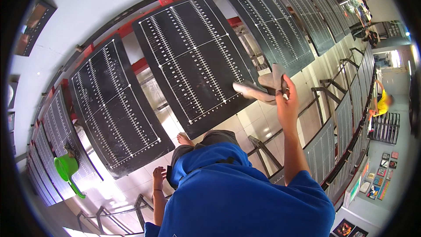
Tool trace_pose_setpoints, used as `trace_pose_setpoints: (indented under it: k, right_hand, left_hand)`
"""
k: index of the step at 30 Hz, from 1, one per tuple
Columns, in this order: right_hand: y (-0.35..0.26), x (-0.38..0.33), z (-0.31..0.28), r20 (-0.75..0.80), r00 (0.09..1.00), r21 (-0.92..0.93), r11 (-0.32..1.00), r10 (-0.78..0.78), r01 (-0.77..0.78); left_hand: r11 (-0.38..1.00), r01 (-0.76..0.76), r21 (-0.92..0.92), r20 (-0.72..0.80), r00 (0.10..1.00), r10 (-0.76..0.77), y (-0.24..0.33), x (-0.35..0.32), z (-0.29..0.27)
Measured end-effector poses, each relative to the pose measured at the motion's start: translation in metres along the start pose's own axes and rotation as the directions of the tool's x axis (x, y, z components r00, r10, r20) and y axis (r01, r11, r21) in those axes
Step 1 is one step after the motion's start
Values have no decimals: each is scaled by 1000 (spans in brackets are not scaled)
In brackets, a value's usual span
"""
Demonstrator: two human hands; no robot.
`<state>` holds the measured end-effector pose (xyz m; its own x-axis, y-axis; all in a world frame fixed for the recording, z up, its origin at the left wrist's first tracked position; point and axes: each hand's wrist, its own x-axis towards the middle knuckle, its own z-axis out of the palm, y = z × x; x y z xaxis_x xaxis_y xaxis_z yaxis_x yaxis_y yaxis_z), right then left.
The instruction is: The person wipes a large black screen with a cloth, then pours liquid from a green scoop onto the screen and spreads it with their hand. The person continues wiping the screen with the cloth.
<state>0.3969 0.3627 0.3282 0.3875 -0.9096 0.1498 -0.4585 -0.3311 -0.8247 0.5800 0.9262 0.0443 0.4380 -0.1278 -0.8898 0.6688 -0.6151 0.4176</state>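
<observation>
A limp grey rag (255, 92), folded over with flaps sticking out, is pinched in my right hand (288, 101). That hand is raised in front of me, over the right edge of a black board (175, 74) with white ruled lines and tick marks. My left hand (158, 178) hangs low at my left side, near my hip. Its fingers are loosely bent and apart, and nothing shows in them. Below and left of the rag, the near end of the board slopes toward my bare foot (184, 139).
Similar marked boards (116, 105) (269, 26) lean in a row on red supports along the wall. A green dipper (66, 166) rests on a far-left board beside a crumpled dark lump. Black metal frames (265, 149) stand on the right. A person in yellow (383, 103) is farther off.
</observation>
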Motion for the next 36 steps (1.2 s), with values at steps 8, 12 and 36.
trace_pose_setpoints:
  k: [8, 12, 36]
  right_hand:
    - [104, -31, 66, 332, 939, -303, 933, -89, 195]
    - [105, -46, 132, 183, 972, -391, 896, -149, 211]
    - [108, -21, 156, 30, 975, -572, 796, -220, 197]
  left_hand:
    - [991, 63, -118, -83, 994, -73, -68, -16, -40]
    - [977, 175, -126, -62, 981, -183, -91, -19, -44]
    - [962, -228, 149, 73, 973, 219, -25, 13, -18]
